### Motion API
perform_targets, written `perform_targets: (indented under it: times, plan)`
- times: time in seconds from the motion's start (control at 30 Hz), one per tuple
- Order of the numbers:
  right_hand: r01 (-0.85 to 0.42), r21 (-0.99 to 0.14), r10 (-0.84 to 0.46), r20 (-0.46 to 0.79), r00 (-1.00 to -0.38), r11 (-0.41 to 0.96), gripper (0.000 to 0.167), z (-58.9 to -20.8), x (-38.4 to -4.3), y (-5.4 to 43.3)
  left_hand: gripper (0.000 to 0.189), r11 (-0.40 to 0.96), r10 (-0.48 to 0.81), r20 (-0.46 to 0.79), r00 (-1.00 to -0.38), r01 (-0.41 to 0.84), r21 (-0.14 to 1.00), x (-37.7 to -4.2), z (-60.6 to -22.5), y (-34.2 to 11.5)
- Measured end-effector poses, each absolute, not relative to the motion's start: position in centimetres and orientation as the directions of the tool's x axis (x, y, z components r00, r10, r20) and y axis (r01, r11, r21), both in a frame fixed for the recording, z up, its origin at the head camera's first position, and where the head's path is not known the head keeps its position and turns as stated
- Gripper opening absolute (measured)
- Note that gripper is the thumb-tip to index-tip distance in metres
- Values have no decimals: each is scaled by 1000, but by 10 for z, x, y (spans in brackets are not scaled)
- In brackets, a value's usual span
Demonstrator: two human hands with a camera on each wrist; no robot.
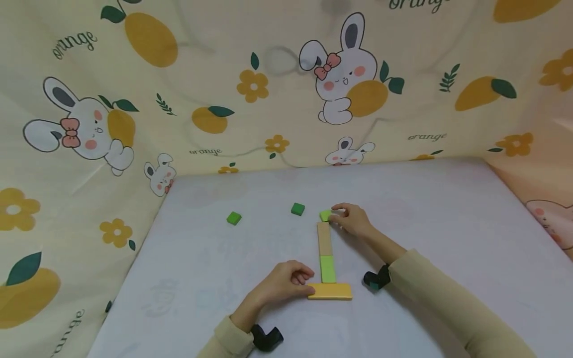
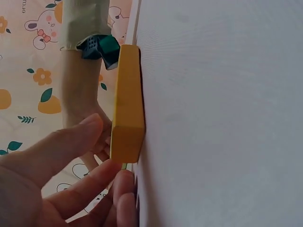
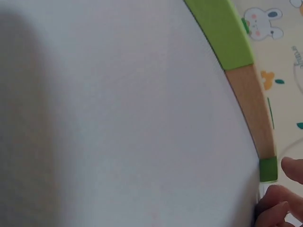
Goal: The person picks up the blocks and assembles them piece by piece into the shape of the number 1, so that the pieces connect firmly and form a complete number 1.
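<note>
In the head view a yellow rectangular block [image 1: 333, 292] lies crosswise. A light green block [image 1: 328, 269], a plain wood block [image 1: 324, 238] and a small green block [image 1: 325, 215] run away from it in a line. My left hand [image 1: 284, 282] is at the yellow block's left end. In the left wrist view the thumb shows a gap from the yellow block [image 2: 128, 104], while a fingertip meets its end. My right hand [image 1: 353, 219] has thumb and fingers spread around the small green block. The right wrist view shows a slight gap beside that block [image 3: 268, 169].
Two loose green blocks sit farther back on the white table [image 1: 201, 278]: one left of the line [image 1: 234, 218] and a darker one nearer it [image 1: 297, 209]. A printed cloth [image 1: 277, 89] hangs behind and at the sides. Both wrists carry black devices [image 1: 377, 278].
</note>
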State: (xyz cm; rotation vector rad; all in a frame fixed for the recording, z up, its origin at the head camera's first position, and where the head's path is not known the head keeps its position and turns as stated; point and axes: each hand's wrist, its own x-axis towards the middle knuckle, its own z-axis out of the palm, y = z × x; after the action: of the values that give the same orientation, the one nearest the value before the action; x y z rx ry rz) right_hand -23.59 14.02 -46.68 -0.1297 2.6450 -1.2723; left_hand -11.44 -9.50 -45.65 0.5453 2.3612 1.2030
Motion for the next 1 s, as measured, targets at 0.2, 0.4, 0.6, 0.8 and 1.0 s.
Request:
perform_targets:
  times: [0.2,0.4,0.6,0.8,1.0]
  plan:
    - [37,-766,-173,-191,-966,642,41,-468,-241,142,32,548,516,-208,-831,133,826,-113,-456,-93]
    - [37,-760,-197,-215,-956,649,40,-466,-244,144,25,556,524,-191,-830,163,815,-111,-455,-93]
    - [48,-763,-209,-237,-949,645,41,-463,-246,145,23,557,528,-171,-832,188,809,-111,-456,-93]
    - [34,-798,-220,-206,-954,602,44,-468,-242,148,23,559,528,-173,-832,186,808,-110,-455,-93]
    - [-3,-829,-244,-161,-956,560,45,-462,-221,152,22,561,528,-176,-831,186,807,-110,-455,-93]
